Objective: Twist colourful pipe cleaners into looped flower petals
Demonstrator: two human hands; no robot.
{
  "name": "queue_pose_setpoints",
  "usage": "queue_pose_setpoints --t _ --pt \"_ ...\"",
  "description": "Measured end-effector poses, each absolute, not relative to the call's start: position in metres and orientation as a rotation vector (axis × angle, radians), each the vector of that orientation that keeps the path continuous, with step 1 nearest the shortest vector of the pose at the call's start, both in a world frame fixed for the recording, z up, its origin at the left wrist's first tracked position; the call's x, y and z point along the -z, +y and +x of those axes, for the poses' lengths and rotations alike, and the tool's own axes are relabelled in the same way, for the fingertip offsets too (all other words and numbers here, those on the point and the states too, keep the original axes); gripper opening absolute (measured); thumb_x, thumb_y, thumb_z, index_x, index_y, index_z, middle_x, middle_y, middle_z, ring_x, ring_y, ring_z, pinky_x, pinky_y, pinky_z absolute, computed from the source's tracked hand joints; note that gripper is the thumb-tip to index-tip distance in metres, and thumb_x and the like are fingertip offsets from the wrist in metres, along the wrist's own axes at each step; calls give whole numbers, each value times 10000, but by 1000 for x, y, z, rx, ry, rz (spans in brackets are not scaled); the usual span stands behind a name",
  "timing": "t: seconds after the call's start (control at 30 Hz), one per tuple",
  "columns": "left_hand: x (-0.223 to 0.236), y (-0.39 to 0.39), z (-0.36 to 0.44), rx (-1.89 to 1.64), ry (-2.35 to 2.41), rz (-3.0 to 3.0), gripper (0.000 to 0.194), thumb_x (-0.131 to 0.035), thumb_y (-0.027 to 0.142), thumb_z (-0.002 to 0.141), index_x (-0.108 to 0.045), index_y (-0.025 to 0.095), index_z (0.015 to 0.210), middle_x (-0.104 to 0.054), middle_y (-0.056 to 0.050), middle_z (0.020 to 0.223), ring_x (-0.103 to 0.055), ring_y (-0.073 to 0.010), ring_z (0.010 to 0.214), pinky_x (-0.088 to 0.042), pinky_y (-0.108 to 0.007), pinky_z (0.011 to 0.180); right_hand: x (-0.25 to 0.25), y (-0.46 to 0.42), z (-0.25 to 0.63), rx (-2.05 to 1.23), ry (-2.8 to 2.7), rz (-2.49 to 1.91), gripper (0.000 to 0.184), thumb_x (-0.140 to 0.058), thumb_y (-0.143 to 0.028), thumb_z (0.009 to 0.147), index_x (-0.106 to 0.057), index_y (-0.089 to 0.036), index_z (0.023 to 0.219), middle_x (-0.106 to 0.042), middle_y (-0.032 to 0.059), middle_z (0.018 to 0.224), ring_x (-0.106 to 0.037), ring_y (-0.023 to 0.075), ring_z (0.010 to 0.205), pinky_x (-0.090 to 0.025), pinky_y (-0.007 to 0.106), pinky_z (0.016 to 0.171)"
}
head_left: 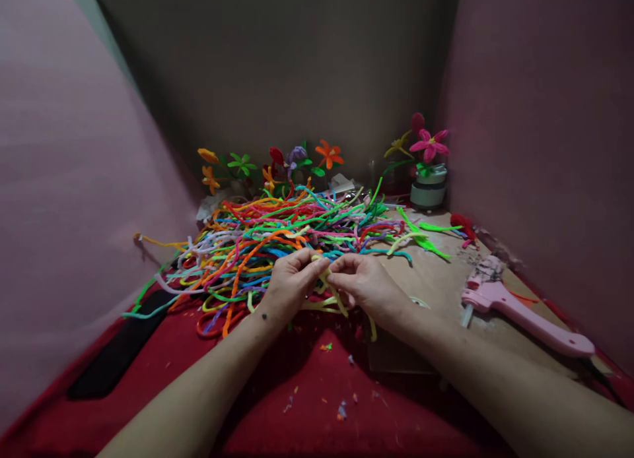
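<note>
Pale yellow pipe cleaners are pinched between my two hands, in front of the big heap. My left hand grips them from the left with thumb and forefinger. From the right, my right hand closes its fingertips on them, close to the left thumb. Loose yellow ends hang below the fingers. Just behind my hands lies a tangled heap of many-coloured pipe cleaners. The exact bend inside my fingertips is partly hidden.
A pink glue gun rests on a brown board at right. Fuzzy flowers line the back, and a pink flower stands in a small pot. A black strip lies left on red cloth with scraps.
</note>
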State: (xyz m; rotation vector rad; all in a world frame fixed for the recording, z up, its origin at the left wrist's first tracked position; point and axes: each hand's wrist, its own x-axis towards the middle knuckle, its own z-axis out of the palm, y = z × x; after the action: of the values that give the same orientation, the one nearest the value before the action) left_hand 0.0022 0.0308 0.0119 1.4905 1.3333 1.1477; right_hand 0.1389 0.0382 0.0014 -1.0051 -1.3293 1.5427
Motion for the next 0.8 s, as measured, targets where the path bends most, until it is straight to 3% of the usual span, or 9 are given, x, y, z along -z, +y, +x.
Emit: queue_pose_setpoints --t 0.2,0.47,0.8 --pt "-13 27 6 -1152 1279 1452 237 -623 357 708 -526 147 657 -419 65 490 -326 -45 420 -238 -166 396 3 39 138 -1481 -1356 -988 75 -514 -192 629 -459 -181 580 -422 -83 411 -357 56 357 -293 185 375" --pt "-8 29 5 -1118 1251 1430 256 -595 357 734 -485 152 627 -399 68 480 -303 -42 417 -230 -165 392 12 42 139 -1219 -1507 -1083 114 -523 -273 682 -496 -174 630 -448 -49 510 -372 76 454 -317 205 446" --pt "-6 25 5 -1117 1256 1439 268 -599 362 726 -491 148 605 -392 65 496 -315 -53 443 -244 -178 407 8 35 137 -848 -1764 -1181 91 -457 -171 703 -455 -185 613 -451 -27 546 -401 99 514 -304 234 507"
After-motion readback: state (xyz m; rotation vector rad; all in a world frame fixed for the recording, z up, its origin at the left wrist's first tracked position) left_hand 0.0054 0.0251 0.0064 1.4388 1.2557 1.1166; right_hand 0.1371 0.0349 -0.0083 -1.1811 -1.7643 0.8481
